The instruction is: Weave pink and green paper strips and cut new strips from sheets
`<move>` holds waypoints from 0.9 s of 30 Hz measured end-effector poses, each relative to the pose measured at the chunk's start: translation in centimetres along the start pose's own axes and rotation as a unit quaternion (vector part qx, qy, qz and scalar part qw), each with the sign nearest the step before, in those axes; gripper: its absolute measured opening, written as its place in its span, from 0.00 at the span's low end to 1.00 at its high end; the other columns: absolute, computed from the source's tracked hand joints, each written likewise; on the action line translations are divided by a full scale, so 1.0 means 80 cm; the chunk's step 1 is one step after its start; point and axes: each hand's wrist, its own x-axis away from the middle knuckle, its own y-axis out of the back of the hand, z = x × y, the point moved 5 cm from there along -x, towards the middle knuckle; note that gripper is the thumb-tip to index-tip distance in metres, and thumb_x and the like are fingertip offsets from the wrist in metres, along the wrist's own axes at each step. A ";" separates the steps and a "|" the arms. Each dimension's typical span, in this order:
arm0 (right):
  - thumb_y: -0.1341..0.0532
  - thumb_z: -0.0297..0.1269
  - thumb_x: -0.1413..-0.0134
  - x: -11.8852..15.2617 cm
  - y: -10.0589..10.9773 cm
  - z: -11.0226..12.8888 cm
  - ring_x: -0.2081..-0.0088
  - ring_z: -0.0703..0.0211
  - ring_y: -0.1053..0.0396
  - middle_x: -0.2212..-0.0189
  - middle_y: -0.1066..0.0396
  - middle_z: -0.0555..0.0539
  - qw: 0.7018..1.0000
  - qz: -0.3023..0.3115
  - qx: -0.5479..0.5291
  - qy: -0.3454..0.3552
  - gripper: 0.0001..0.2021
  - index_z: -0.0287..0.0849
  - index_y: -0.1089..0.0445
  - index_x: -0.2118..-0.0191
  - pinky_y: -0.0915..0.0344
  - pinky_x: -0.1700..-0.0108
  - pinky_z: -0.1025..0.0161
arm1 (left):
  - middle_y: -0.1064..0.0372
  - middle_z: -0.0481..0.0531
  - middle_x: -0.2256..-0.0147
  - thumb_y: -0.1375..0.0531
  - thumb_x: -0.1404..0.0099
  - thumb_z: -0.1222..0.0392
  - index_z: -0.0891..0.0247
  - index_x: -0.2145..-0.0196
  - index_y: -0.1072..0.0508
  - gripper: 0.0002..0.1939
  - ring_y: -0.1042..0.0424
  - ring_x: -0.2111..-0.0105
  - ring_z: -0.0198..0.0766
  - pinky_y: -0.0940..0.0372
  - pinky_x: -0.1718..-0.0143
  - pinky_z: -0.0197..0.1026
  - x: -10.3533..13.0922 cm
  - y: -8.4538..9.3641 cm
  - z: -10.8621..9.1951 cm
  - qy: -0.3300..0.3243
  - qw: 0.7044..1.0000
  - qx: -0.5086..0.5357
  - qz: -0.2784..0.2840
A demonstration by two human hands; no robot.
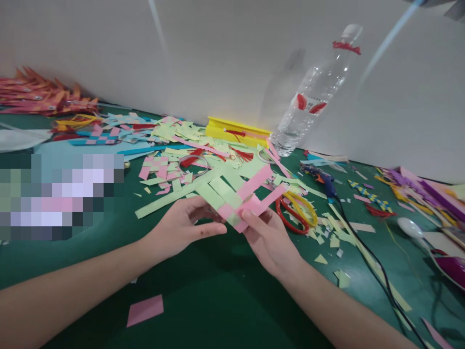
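Observation:
A woven piece of pale green and pink paper strips point(232, 198) is held up above the green table, with loose strip ends fanning away at its far side. My right hand point(272, 237) pinches its near right corner, thumb on top over the pink squares. My left hand point(187, 228) is at the left edge of the weave, its fingers reaching under it and partly hidden; the thumb is stretched out below the near left edge and does not press on the paper. Red and yellow scissor handles point(295, 213) lie just right of the weave.
A clear plastic bottle point(308, 102) leans at the back wall beside a yellow folded strip point(218, 127). A glue gun point(319, 178) with a black cable lies right. Green paper scraps point(181, 130) cover the middle. A pink piece point(145, 310) lies in front; a white spoon point(410, 227) is far right.

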 end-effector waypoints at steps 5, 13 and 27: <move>0.29 0.37 0.58 0.003 -0.006 -0.011 0.63 0.60 0.27 0.69 0.24 0.51 0.998 0.044 0.038 -0.018 0.10 0.45 0.26 0.67 0.32 0.53 0.59 | 0.23 0.50 0.60 0.32 0.47 0.58 0.59 0.66 0.22 0.09 0.27 0.57 0.46 0.33 0.53 0.45 0.003 0.000 -0.001 0.014 0.997 -0.063 -0.035; 0.28 0.39 0.59 0.000 0.006 0.009 0.62 0.63 0.29 0.64 0.26 0.52 0.990 0.041 0.129 0.031 0.14 0.48 0.26 0.63 0.32 0.58 0.64 | 0.22 0.51 0.65 0.37 0.41 0.51 0.61 0.68 0.21 0.11 0.25 0.62 0.45 0.32 0.63 0.40 0.002 0.011 -0.011 0.016 0.984 -0.162 -0.069; 0.29 0.40 0.58 0.001 0.016 0.002 0.73 0.68 0.33 0.77 0.28 0.55 0.985 -0.044 0.152 0.067 0.06 0.46 0.25 0.75 0.36 0.68 0.69 | 0.23 0.50 0.72 0.34 0.47 0.54 0.64 0.69 0.21 0.11 0.27 0.73 0.38 0.35 0.74 0.35 0.000 0.007 -0.002 0.074 0.989 -0.099 -0.076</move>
